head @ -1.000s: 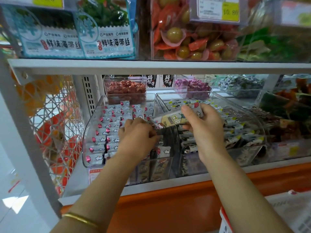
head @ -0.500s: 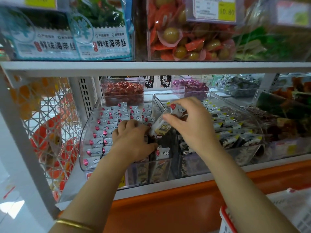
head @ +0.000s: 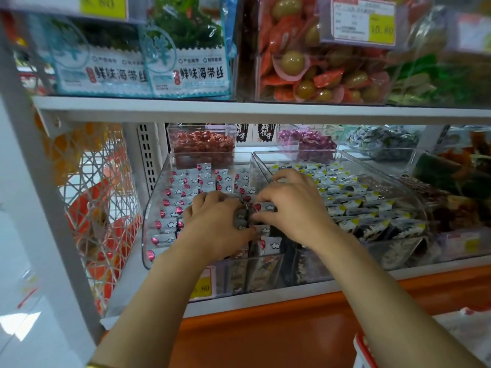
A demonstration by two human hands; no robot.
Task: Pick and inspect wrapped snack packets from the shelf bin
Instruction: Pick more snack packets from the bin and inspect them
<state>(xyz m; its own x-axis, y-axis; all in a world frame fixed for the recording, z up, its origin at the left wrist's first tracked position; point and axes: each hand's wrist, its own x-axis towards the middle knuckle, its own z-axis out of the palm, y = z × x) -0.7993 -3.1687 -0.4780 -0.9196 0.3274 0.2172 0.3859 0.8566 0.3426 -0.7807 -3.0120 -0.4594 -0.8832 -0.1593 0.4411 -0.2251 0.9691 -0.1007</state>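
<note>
On the white shelf (head: 239,111) the clear left bin (head: 154,213) and right bin (head: 418,205) sit side by side, and at their shared wall two hands meet knuckles up: the left hand (head: 220,224) curls into the heaped packets (head: 186,187), its grasp hidden, while the right hand (head: 295,208) pinches one red-dotted packet (head: 265,207).

1 left hand (head: 218,221) and 1 right hand (head: 289,208) in the middle. 2 big clear bins: 1 left bin (head: 159,203) of red-dot packets (head: 183,192), 1 right bin (head: 393,168) of yellow-corner packets (head: 358,208) (too many to count). 2 seaweed bags (head: 101,73) (head: 191,65), upper left of the frame.
</note>
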